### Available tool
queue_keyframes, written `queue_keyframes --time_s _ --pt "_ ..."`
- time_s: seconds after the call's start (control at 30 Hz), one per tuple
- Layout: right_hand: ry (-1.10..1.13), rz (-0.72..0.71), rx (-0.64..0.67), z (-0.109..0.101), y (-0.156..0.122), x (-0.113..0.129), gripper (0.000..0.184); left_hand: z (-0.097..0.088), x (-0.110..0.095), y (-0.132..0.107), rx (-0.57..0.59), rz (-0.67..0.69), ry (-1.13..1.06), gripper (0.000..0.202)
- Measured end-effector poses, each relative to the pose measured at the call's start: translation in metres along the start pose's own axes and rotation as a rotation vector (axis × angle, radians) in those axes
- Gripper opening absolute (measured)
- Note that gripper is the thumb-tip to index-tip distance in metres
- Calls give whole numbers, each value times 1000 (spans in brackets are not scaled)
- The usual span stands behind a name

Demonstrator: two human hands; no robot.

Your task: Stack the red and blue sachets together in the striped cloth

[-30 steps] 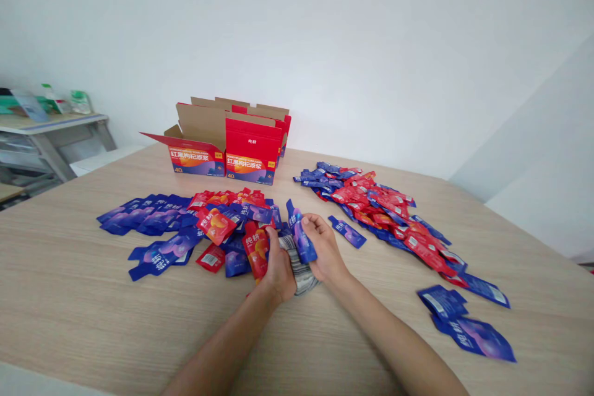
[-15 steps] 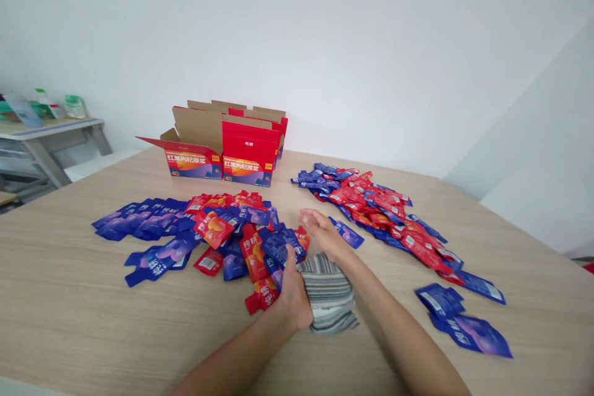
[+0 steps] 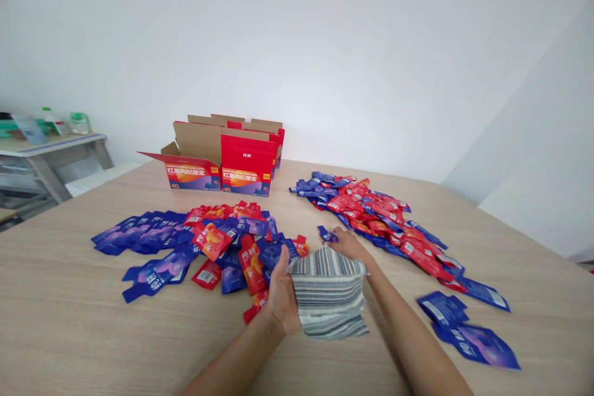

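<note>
My left hand (image 3: 281,288) grips the left edge of a folded grey striped cloth (image 3: 329,294), holding it just above the wooden table (image 3: 83,328). My right hand (image 3: 347,242) reaches past the cloth and closes its fingers on a single blue pouch (image 3: 327,234) lying between the two heaps. A heap of red and blue pouches (image 3: 223,241) lies left of my hands. A second heap of mixed pouches (image 3: 375,213) stretches off to the right.
Open red cartons (image 3: 225,153) stand at the back of the table. Two loose blue pouches (image 3: 464,328) lie at the near right. A grey shelf unit (image 3: 41,154) with bottles stands at the far left by the white wall.
My right hand let go of a blue pouch and reached right to the single pouch. The striped cloth came up into fuller view in my left hand.
</note>
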State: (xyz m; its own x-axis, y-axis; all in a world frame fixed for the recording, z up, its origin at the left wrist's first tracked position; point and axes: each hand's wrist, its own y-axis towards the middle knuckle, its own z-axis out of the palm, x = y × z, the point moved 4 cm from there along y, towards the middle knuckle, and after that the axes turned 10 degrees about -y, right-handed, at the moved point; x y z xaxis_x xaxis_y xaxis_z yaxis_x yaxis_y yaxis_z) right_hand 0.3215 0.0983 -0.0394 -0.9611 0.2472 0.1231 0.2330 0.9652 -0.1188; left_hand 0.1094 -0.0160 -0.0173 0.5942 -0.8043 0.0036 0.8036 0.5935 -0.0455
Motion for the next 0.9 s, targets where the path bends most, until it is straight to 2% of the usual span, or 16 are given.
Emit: queue_keyframes --time_s 0.13,0.27,0.33,0.43,0.47,0.53,0.63,0.73,0.8,0.9 --pt "372 -45 -77 -10 1 8 60 2 -23 -3 3 209 -31 86" --pt "655 -152 -186 -38 -9 20 70 -8 -47 -1 -84 384 -72 85" --pt "749 -234 -217 -51 -23 34 70 -11 -53 -1 -138 441 -68 82" --pt "818 -399 -269 -58 -56 70 68 -8 -54 -1 -157 470 -58 79" --pt "775 -462 -314 -57 -68 84 69 -5 -52 -2 -146 469 -59 78" --pt "549 -557 -450 -52 -91 111 68 2 -48 -2 -121 455 -67 75" --pt "249 -571 -621 -44 -111 132 54 7 -42 -2 -137 417 -73 73" --pt "148 -553 -686 -45 -113 130 52 8 -37 -1 -180 369 -54 75" --pt "86 -563 -722 -48 -112 126 53 8 -34 0 -166 340 -44 77" --pt "-20 -674 -719 -49 -111 126 48 7 -31 2 -108 306 -35 79"
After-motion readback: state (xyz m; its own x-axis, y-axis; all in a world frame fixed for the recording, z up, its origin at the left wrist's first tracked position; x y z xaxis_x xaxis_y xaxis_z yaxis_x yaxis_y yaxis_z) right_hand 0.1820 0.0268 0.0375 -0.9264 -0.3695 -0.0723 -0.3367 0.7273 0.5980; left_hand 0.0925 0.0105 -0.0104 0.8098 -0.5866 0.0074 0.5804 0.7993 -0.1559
